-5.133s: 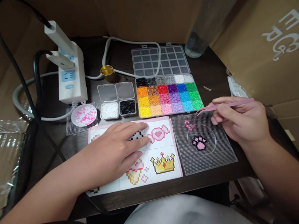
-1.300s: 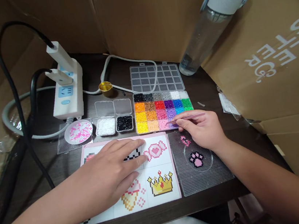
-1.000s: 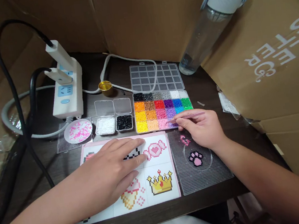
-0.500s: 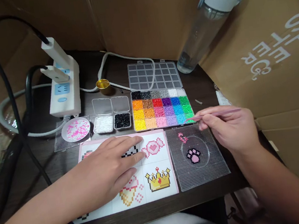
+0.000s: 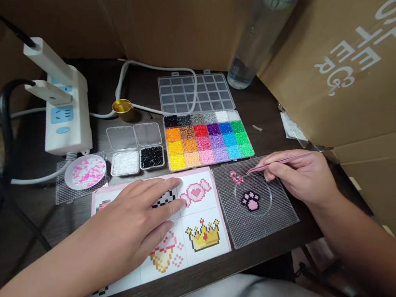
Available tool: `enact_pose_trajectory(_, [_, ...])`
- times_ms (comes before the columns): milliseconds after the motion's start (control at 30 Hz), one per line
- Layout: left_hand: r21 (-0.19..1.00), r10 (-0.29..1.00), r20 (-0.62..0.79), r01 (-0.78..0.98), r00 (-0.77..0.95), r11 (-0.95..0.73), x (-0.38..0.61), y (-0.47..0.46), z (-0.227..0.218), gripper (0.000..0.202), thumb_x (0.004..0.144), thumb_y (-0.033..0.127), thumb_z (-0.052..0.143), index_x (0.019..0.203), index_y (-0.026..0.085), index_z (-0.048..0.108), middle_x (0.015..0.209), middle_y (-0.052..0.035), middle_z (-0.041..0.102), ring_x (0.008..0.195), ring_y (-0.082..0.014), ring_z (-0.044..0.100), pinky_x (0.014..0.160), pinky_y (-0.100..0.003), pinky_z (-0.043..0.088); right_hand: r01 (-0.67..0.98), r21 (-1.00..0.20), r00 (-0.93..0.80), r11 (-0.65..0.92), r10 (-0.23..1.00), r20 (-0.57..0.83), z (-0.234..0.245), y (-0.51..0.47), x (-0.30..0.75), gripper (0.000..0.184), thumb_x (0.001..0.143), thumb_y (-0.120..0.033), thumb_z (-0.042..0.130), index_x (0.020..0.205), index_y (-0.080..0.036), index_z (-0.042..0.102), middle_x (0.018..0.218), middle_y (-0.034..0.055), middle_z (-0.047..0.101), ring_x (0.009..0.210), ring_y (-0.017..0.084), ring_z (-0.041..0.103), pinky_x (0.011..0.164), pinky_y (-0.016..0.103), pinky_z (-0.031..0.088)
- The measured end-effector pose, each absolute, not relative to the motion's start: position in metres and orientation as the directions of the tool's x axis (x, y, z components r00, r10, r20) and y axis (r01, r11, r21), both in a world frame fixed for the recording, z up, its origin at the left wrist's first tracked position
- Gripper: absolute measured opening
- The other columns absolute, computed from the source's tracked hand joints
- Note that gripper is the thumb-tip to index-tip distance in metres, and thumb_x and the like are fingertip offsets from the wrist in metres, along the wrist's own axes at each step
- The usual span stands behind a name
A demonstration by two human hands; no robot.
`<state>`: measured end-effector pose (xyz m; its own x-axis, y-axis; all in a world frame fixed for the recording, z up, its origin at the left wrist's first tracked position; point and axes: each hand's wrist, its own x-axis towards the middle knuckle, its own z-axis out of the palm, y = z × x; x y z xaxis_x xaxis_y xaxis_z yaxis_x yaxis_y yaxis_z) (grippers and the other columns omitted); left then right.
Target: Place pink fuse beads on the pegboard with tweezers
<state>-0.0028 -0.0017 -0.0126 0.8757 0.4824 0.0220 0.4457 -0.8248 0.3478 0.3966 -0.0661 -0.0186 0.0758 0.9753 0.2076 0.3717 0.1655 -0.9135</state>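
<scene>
My left hand lies flat and open on a pattern card printed with a candy, a crown and a cupcake. My right hand is closed on pink tweezers, whose tip hovers over a clear pegboard beside a short row of pink beads. A pink and black paw of beads sits in the middle of the pegboard. Whether a bead is in the tweezers' tip is too small to tell.
A tray of many-coloured beads with its lid open lies behind the card. Left of it are small boxes of white and black beads and a dish of pink beads. A power strip, a bottle and cardboard boxes ring the table.
My right hand drew the tweezers back from the pink and purple compartments of the bead tray and brought the tip down to the pegboard by the pink beads. My left hand stayed put.
</scene>
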Motion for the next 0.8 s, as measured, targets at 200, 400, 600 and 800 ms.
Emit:
enact_pose_trajectory(200, [0.376, 0.493, 0.073, 0.434, 0.867, -0.819, -0.0026, -0.0019, -0.0121, 0.042, 0.116, 0.042, 0.056, 0.152, 0.042, 0.077, 0.169, 0.0003, 0.067, 0.145, -0.0354, 0.070, 0.119, -0.047, 0.061, 0.381, -0.916, 0.020, 0.128, 0.989, 0.146, -0.0132, -0.0629, 0.3934, 0.019, 0.092, -0.024, 0.085, 0.073, -0.027, 0.089, 0.080, 0.0047, 0.088, 0.069, 0.022, 0.083, 0.063, 0.030, 0.067])
enact_pose_trajectory(400, [0.315, 0.483, 0.079, 0.438, 0.872, -0.842, -0.0016, -0.0024, -0.0113, 0.043, 0.116, 0.040, 0.053, 0.151, 0.042, 0.078, 0.169, 0.0004, 0.067, 0.142, -0.0357, 0.071, 0.112, -0.046, 0.063, 0.382, -0.916, 0.013, 0.127, 0.990, 0.143, -0.0130, -0.0623, 0.3915, 0.018, 0.092, -0.022, 0.084, 0.077, -0.028, 0.091, 0.080, 0.0040, 0.089, 0.064, 0.020, 0.080, 0.058, 0.028, 0.064])
enact_pose_trajectory(600, [0.334, 0.492, 0.086, 0.440, 0.866, -0.834, -0.0039, -0.0025, -0.0119, 0.043, 0.116, 0.041, 0.053, 0.152, 0.042, 0.077, 0.170, 0.0011, 0.066, 0.144, -0.0347, 0.069, 0.116, -0.045, 0.061, 0.382, -0.915, 0.002, 0.132, 0.990, 0.144, -0.0122, -0.0621, 0.3905, 0.019, 0.092, -0.021, 0.083, 0.076, -0.029, 0.092, 0.081, 0.0033, 0.088, 0.066, 0.019, 0.080, 0.058, 0.028, 0.063])
enact_pose_trajectory(800, [0.358, 0.504, 0.098, 0.442, 0.858, -0.823, -0.0028, -0.0046, -0.0144, 0.043, 0.116, 0.044, 0.052, 0.151, 0.043, 0.078, 0.168, 0.0003, 0.068, 0.145, -0.0353, 0.068, 0.118, -0.046, 0.060, 0.378, -0.920, 0.009, 0.107, 0.993, 0.119, -0.0126, -0.0624, 0.3901, 0.014, 0.091, -0.026, 0.086, 0.078, -0.027, 0.092, 0.079, 0.0053, 0.088, 0.063, 0.020, 0.078, 0.054, 0.028, 0.062])
